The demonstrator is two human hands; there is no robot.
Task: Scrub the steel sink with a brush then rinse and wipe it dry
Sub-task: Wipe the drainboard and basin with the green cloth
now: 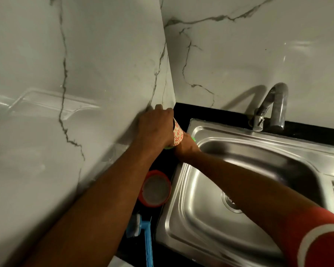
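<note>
On the far left stands a marble wall (46, 74). It meets another wall at a corner, and a dark surface (201, 112) runs along the bottom of both.

The blue brush (146, 237) lies on the surface at the near left edge, just beside the steel sink (210, 218). No hand touches it. A little farther back, an orange tub (156, 187) sits on the surface, also close to the sink's left rim.

Near the back left corner, the left hand (155, 130) is curled around a small cup with red flowers (177, 135). The cup is tipped on its side. The right hand (187, 145) is right under the cup, at the sink's left rim. A bit of something green (193, 139) peeks out by it. Its fingers are hidden, so I cannot tell if it is open or holding anything.

The sink fills the right side. Its basin looks bare and shiny, and no foam or water shows in it. The tap (274, 105) stands at the back edge, and no water runs from it.

It looks like the job is only starting. The scrubbing, the rinsing and the wiping dry all seem left to do.
</note>
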